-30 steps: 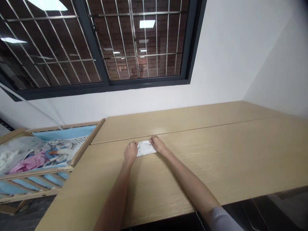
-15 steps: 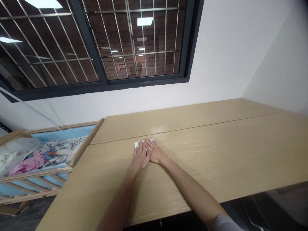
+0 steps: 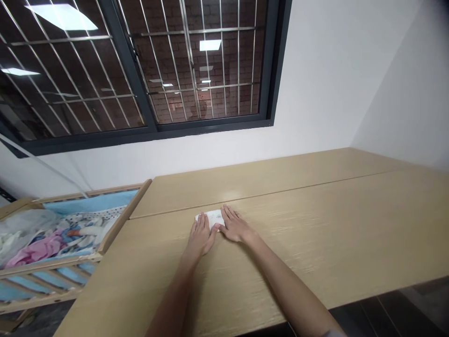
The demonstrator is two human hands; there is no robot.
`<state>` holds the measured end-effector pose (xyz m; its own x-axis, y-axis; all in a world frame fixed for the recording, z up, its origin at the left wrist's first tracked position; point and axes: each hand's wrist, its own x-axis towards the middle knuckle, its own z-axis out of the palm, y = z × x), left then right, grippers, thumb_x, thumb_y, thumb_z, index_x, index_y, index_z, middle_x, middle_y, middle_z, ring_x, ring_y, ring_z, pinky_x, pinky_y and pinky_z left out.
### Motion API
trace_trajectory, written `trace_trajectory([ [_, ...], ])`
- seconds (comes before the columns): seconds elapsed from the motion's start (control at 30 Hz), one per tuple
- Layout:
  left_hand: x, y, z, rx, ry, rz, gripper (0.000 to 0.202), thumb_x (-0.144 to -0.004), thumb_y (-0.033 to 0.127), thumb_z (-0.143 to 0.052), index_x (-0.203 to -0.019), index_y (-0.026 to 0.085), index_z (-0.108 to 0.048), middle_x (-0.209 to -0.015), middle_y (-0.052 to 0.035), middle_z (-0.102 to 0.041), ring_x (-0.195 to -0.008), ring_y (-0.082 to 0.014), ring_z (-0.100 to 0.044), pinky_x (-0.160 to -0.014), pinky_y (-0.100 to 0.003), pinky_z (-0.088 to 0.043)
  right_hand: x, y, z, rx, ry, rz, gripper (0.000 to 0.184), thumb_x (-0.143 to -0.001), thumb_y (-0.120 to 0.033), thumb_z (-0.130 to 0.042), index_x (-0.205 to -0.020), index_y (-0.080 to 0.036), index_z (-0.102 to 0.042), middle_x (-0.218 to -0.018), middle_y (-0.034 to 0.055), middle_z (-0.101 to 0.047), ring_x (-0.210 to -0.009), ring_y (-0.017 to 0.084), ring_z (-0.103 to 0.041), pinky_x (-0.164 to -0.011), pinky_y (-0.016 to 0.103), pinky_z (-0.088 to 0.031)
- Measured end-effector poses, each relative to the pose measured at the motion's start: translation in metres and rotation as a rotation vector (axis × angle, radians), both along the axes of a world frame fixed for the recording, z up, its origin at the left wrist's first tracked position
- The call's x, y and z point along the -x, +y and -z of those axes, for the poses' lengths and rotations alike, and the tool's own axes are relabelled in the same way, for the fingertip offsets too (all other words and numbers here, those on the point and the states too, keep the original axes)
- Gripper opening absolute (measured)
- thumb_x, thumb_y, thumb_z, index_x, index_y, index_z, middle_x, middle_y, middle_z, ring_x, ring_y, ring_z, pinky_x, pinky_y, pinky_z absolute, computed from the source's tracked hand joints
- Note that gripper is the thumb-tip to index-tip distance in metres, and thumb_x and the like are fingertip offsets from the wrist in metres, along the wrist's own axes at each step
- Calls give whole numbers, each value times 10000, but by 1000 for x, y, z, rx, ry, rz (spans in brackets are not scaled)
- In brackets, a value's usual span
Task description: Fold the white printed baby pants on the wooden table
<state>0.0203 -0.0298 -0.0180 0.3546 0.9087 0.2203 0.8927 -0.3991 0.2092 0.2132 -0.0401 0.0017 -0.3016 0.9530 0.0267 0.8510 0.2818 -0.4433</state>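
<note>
A small white folded piece point(image 3: 214, 217), cloth or paper, lies flat on the wooden tabletop point(image 3: 315, 220) and bears a faint grey print near its right side. My left hand point(image 3: 200, 236) rests flat over its left end, fingers stretched forward. Over the right edge lies my right hand point(image 3: 235, 225), also flat with fingers extended. The two thumbs come close together at the near edge of the piece. What is under my palms is hidden.
A wooden crib point(image 3: 140, 199) with blue lining stands against the table's left side, holding pink, white and patterned cloths point(image 3: 38, 248). A seam runs along the tabletop. Behind are a white wall point(image 3: 315, 84) and a dark-framed barred window point(image 3: 210, 125).
My hands have moved apart. My right hand has slid rightward, uncovering the middle of the white piece and its print. The view has tilted slightly upward.
</note>
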Motion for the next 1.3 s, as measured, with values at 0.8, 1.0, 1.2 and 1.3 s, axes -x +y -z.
trace_trajectory([
  [0.8,15,-5,-53,49,-371,93,368,-999,400,-403,-1164,179,-648,-1233,-150,-686,-1228,-320,-575,-1088,-496,-397,0,12,-1,-338,826,147,560,-810,-397,-678,-1307,-214,-500,-1022,73,-710,-1019,260,-646,-976,460,-452],
  [1.0,20,-16,-72,417,-576,209,398,-956,473,-523,-1151,139,-619,-1045,-112,-762,-896,-236,-733,-741,-320,-588,-1,13,-13,-3,1219,235,583,-715,-495,-801,-1130,-232,-487,-759,-22,-662,-668,193,-652,-598,295,-503],
  [1.2,26,-14,-52,729,-590,61,578,-891,419,-651,-1330,131,-410,-829,-74,-765,-640,-221,-730,-529,-297,-571,-4,19,14,88,1056,192,458,-741,-383,-781,-1089,-218,-535,-949,49,-697,-821,191,-685,-740,336,-563],
  [1.3,26,-8,-44,703,-478,-6,562,-871,374,-662,-1304,101,-431,-615,1,-692,-525,-205,-680,-477,-274,-511,-4,25,29,1,863,237,377,-743,-301,-738,-1064,-203,-565,-983,48,-672,-810,173,-665,-779,343,-558],
])
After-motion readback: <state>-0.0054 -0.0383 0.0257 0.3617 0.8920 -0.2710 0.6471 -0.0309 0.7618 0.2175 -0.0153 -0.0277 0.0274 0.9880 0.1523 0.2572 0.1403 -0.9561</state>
